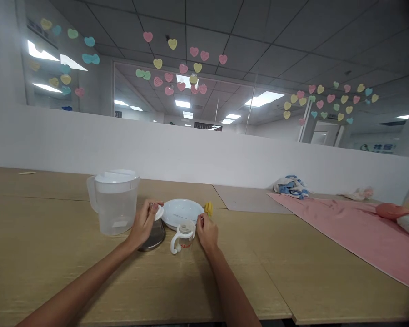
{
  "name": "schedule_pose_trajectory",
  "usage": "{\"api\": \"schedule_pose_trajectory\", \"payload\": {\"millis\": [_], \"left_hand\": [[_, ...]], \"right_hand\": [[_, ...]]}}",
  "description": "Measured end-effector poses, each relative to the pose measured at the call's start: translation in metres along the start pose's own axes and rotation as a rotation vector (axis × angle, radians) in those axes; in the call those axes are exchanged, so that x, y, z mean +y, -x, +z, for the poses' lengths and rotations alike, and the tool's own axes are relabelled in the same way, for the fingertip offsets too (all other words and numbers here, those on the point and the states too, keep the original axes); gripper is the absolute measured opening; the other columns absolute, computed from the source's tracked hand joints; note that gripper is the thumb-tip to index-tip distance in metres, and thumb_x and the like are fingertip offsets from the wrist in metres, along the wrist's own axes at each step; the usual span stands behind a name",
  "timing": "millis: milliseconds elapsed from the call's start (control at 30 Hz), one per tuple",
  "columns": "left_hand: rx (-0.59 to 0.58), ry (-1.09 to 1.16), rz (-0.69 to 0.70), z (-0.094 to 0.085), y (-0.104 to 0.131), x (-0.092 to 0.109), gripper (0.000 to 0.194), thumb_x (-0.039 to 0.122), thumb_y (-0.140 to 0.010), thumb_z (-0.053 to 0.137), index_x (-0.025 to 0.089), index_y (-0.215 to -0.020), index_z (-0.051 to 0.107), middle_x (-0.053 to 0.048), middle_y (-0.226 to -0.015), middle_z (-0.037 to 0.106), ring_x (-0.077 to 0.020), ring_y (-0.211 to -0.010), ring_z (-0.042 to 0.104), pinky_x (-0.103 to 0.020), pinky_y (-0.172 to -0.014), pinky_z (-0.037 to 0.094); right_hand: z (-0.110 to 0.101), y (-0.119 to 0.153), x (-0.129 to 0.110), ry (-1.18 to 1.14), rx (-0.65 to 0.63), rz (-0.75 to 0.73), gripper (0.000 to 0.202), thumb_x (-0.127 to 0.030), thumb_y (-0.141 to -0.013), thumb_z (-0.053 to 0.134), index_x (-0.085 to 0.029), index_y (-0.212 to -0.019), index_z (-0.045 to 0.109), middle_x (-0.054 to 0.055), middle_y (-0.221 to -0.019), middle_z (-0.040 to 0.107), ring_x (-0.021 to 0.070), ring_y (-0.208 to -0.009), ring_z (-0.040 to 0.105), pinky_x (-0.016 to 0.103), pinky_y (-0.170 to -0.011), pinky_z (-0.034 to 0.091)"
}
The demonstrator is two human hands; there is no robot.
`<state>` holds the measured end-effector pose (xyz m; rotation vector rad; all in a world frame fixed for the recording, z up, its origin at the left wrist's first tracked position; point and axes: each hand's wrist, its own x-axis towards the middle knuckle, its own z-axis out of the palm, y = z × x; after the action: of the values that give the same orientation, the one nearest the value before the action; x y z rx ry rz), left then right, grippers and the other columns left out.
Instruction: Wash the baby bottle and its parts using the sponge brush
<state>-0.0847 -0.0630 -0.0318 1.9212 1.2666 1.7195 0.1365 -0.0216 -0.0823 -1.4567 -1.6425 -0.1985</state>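
My left hand (144,222) has its fingers closed on a small white lid (159,212), above a dark round-ended object (153,237) on the table. My right hand (207,230) pinches a thin stick (187,218) that reaches left over the white bowl (175,208). Between my hands stands a small clear cup (187,236) with a white rim and a curled white handle on its left. Behind my right hand is a yellow item (208,208). A translucent lidded pitcher (116,206) stands left of my left hand.
The wooden table (259,254) runs along a white wall. On the right lies a pink cloth (354,231), with a blue and white crumpled cloth (292,187) by the wall and a red item (391,210) at the far right.
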Motion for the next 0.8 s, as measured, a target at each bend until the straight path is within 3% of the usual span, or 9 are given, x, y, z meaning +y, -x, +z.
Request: {"api": "schedule_pose_trajectory", "payload": {"millis": [133,400,600,800], "left_hand": [[0.052,0.052,-0.009,0.009,-0.004,0.013,0.03,0.046,-0.087,0.038,0.02,-0.085,0.052,-0.001,-0.08,0.058,-0.0159,-0.075,0.052,-0.025,-0.069,0.039],[-0.013,0.158,-0.047,0.026,-0.01,0.008,0.033,0.047,-0.081,0.043,0.019,-0.067,0.05,0.001,-0.065,0.052,-0.015,-0.068,0.05,-0.024,-0.064,0.04],[0.055,0.414,-0.268,0.027,-0.014,0.002,0.029,0.045,-0.076,0.049,0.019,-0.065,0.05,0.001,-0.061,0.057,-0.0154,-0.062,0.056,-0.026,-0.06,0.045],[0.163,0.854,-0.559,0.025,-0.018,-0.021,0.022,0.032,-0.081,0.04,0.019,-0.065,0.049,-0.003,-0.065,0.064,-0.0181,-0.072,0.063,-0.036,-0.078,0.052]], "right_hand": [[0.001,0.0,0.001,-0.002,-0.005,-0.003,0.027,-0.029,-0.089,0.036,-0.018,-0.081,0.06,0.001,-0.066,0.06,0.0114,-0.055,0.05,0.022,-0.049,0.023],[-0.001,0.0,-0.001,0.027,-0.012,-0.013,0.026,-0.029,-0.089,0.037,-0.019,-0.08,0.059,0.0,-0.063,0.06,0.0107,-0.053,0.05,0.023,-0.049,0.023],[-0.002,0.001,-0.003,0.026,-0.022,0.002,0.025,-0.028,-0.089,0.039,-0.02,-0.08,0.06,0.0,-0.061,0.06,0.0111,-0.052,0.049,0.023,-0.049,0.023],[0.0,0.001,-0.002,0.032,-0.03,0.004,0.023,-0.027,-0.089,0.039,-0.021,-0.079,0.06,0.001,-0.061,0.06,0.012,-0.052,0.049,0.023,-0.049,0.025]]}}
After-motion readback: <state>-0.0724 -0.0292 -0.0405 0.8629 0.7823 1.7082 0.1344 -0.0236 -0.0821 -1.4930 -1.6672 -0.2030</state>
